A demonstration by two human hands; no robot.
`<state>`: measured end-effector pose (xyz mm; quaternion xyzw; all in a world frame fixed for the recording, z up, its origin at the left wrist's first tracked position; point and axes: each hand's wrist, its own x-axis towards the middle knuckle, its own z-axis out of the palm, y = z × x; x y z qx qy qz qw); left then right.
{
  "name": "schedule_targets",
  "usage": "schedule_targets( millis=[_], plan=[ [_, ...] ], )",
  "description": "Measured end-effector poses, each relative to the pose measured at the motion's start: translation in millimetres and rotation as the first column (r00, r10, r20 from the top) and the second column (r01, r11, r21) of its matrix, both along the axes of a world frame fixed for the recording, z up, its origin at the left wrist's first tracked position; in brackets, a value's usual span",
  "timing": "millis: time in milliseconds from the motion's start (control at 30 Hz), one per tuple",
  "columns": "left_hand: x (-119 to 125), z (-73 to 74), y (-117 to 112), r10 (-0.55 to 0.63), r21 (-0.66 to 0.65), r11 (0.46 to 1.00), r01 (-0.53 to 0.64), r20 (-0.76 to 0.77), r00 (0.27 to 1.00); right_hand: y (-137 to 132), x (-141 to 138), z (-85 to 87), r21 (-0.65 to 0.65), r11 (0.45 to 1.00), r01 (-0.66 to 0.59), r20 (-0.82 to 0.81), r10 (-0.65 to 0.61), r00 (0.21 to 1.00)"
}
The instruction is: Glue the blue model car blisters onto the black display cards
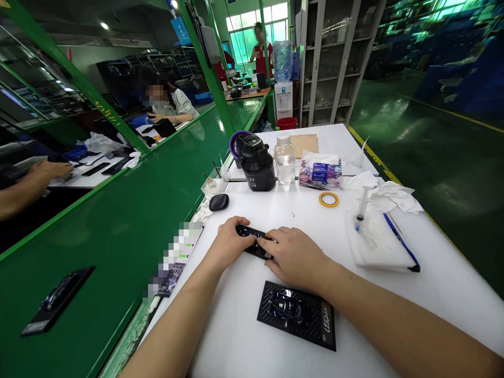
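My left hand [233,242] grips the left end of a small black display plate [254,250], its thumb on the top face. At the plate's right end, my right hand [296,257] holds it too, with the fingertips meeting my left thumb near the middle. Something dark and glossy sits on this plate, mostly hidden by the fingers. Nearer to me on the white table lies a second black plate [315,329] with a carbon-like weave and pale lettering. A dark model car [289,308] is on it.
Beyond my hands stand a black jug [258,170], a clear bottle [284,160], a tissue pack [319,172] and yellow tape [328,199]. At right, a syringe [360,210] rests on a white foam block [378,252]. Another model-car plate [57,300] lies on the green surface; people sit beyond.
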<state>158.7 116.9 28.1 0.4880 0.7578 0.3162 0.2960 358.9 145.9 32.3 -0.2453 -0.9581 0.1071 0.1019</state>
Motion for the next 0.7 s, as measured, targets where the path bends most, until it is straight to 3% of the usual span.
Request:
schedule_targets(
  millis=[400, 700],
  plan=[
    [-5.2, -7.1, -9.5, 0.000, 0.062, 0.998, -0.003, 0.050, 0.999, -6.4, -4.1, 2.3, 0.068, 0.997, 0.030, 0.059, -0.034, 0.998],
    [-2.1, -6.7, -8.0, -0.024, 0.064, 0.998, 0.025, -0.010, 1.000, -6.3, -5.4, 1.3, 0.085, 0.996, 0.036, 0.061, -0.041, 0.997]
  ],
)
